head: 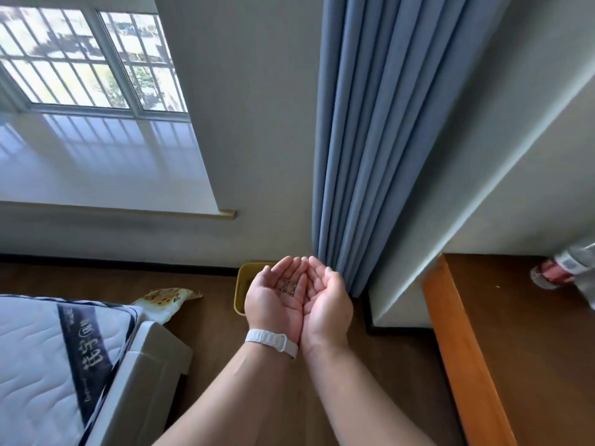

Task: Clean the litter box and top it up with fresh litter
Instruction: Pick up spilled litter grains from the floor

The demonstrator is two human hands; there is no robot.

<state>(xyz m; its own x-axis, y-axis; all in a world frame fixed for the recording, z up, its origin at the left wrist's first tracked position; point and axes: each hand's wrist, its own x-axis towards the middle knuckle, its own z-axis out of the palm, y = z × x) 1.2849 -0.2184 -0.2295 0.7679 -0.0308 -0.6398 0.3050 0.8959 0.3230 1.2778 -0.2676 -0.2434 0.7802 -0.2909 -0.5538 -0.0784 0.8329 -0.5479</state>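
This is a bedroom in a home. A thick white quilted mattress (32, 349) lies on a pale bed frame (145, 375). A long blue cloth curtain (370, 140) hangs near a big window with white bars (80, 59). The floor is brown wood (209, 317). An orange-brown wooden desk (515, 333) stands by the wall.

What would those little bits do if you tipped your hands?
The litter bits look small and loose, so they would probably roll and scatter. They seem tiny in the cupped left hand and right hand, so likely very light.
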